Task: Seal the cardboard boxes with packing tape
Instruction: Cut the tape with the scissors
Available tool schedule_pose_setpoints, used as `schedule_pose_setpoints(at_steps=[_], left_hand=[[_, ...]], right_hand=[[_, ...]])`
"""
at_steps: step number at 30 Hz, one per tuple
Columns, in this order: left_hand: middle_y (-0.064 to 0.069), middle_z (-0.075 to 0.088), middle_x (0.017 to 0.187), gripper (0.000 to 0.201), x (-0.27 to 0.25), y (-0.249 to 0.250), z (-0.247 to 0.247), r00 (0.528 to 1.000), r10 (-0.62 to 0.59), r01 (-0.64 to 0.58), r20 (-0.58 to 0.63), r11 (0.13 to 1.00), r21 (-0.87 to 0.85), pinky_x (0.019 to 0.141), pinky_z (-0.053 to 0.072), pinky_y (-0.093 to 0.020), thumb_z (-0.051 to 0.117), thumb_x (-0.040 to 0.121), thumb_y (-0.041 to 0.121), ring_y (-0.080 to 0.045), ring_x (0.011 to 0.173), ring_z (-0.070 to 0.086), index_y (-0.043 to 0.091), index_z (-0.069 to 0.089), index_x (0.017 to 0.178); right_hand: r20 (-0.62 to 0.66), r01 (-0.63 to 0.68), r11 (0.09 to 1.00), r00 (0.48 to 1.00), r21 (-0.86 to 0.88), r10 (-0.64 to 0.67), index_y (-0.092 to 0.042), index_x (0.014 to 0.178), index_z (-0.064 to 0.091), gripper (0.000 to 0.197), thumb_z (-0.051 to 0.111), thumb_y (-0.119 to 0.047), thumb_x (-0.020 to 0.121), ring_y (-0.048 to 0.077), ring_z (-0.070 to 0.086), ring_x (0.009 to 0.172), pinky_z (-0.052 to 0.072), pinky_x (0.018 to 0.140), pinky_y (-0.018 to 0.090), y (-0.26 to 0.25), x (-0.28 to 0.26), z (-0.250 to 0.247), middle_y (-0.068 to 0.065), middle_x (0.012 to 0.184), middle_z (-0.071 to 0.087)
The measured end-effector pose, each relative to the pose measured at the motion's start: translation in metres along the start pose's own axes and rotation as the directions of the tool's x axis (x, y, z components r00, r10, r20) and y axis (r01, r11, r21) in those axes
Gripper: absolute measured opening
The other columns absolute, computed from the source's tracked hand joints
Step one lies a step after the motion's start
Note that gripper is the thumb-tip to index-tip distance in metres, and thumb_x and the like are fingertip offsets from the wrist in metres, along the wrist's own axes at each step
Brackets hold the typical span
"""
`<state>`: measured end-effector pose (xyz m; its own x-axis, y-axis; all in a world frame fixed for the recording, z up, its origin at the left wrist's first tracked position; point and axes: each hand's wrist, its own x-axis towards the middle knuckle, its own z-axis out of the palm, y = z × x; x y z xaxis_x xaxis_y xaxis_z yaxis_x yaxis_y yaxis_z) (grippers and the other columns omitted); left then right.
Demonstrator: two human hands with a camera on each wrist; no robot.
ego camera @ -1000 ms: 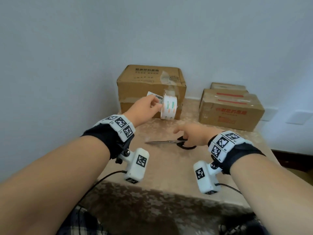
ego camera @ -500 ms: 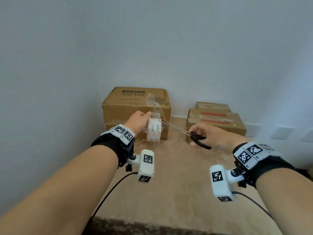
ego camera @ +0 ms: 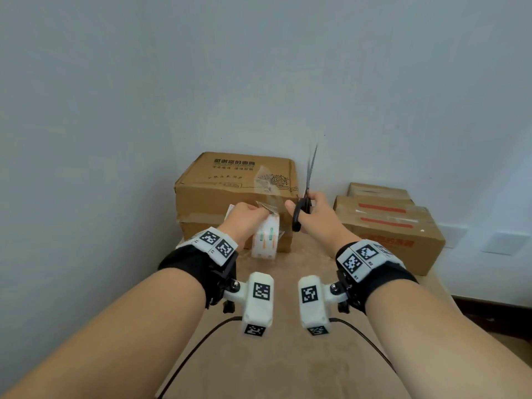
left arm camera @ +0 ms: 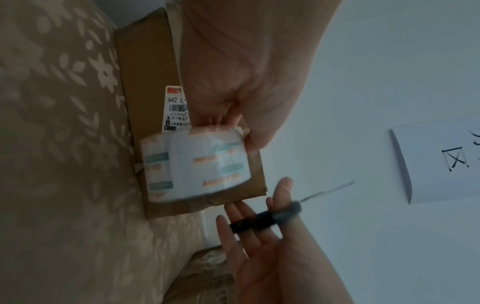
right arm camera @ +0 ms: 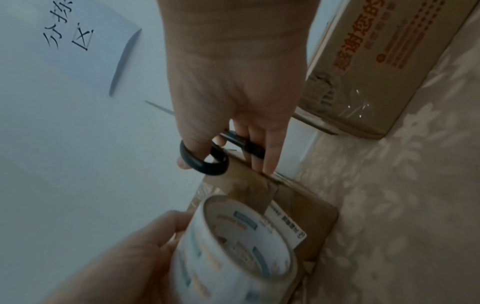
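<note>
The left hand (ego camera: pixel 244 220) grips the roll of packing tape (ego camera: pixel 266 239) in the air just in front of the large cardboard box (ego camera: pixel 230 191), which stands on the floral-covered tabletop (ego camera: pixel 288 355) against the wall. The right hand (ego camera: pixel 312 218) holds the black-handled scissors (ego camera: pixel 302 210) with thumb and fingers through the loops, blades pointing up (their tips reach past the box top). Two more cardboard boxes (ego camera: pixel 388 228), with red stripes on top, sit to the right, apart from the large one.
</note>
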<state>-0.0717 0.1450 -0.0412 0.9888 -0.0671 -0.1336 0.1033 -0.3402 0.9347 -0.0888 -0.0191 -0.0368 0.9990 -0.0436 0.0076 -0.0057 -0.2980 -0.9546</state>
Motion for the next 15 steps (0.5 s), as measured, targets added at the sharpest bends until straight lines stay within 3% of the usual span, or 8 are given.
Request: schedule_pose_setpoints(at_steps=[2,4,7,9,13,15], left_hand=[[-0.013,0.054,0.075,0.013,-0.002,-0.002,-0.016,0.999,-0.014,0.015,-0.033,1.0,0.017,0.065,0.041,-0.032,0.055,0.087,0.02,-0.022,0.069,0.051,0.008,0.06,0.086],[-0.012,0.053,0.073,0.015,-0.007,-0.005,-0.031,0.999,-0.021,0.023,-0.042,0.998,0.067,0.059,0.04,-0.028,0.055,0.088,0.023,-0.02,0.063,0.049,0.009,0.06,0.085],[-0.014,0.06,0.079,0.024,-0.013,-0.006,-0.034,0.998,-0.035,0.039,-0.046,0.996,0.078,0.064,0.044,-0.03,0.055,0.09,0.031,-0.024,0.068,0.056,0.008,0.06,0.086],[-0.011,0.064,0.089,0.023,-0.016,-0.004,-0.027,0.996,-0.077,0.077,-0.041,0.997,0.002,0.066,0.047,-0.031,0.055,0.092,0.032,-0.024,0.074,0.06,0.01,0.056,0.098],[-0.014,0.062,0.085,0.047,-0.014,-0.007,-0.018,0.996,-0.081,0.079,-0.027,0.995,-0.068,0.069,0.046,-0.036,0.056,0.077,0.048,-0.025,0.075,0.059,0.005,0.06,0.095],[-0.012,0.061,0.077,0.04,-0.013,-0.008,-0.02,0.997,-0.07,0.068,-0.03,0.996,-0.049,0.067,0.043,-0.034,0.055,0.083,0.044,-0.026,0.072,0.058,0.004,0.062,0.088]], right_hand=[[0.039,-0.004,1.0,0.999,-0.004,0.005,-0.015,0.122,0.045,0.043,0.062,-0.04,0.091,0.022,0.064,0.099,0.056,0.083,0.037,-0.004,-0.008,0.0,0.009,0.112,0.064],[0.036,0.1,0.979,0.995,-0.176,-0.095,-0.017,0.117,0.048,0.039,0.063,-0.041,0.09,0.018,0.063,0.089,0.05,0.071,0.028,-0.013,-0.014,-0.004,0.002,0.103,0.065],[0.012,0.287,0.791,0.943,-0.54,-0.334,-0.022,0.117,0.049,0.041,0.067,-0.042,0.086,0.015,0.056,0.082,0.042,0.069,0.028,-0.032,-0.013,-0.006,-0.007,0.094,0.058],[0.034,0.335,0.696,0.912,-0.635,-0.408,-0.021,0.119,0.047,0.048,0.071,-0.041,0.084,0.017,0.053,0.078,0.042,0.065,0.03,-0.042,-0.005,0.003,-0.007,0.09,0.054],[0.098,0.323,0.67,0.931,-0.668,-0.351,-0.019,0.122,0.041,0.058,0.073,-0.043,0.08,0.022,0.061,0.086,0.052,0.073,0.037,-0.044,0.014,0.03,0.0,0.099,0.061],[0.086,0.295,0.648,0.939,-0.702,-0.334,-0.019,0.121,0.042,0.053,0.071,-0.041,0.082,0.024,0.062,0.091,0.054,0.077,0.041,-0.037,0.023,0.038,0.003,0.104,0.063]])
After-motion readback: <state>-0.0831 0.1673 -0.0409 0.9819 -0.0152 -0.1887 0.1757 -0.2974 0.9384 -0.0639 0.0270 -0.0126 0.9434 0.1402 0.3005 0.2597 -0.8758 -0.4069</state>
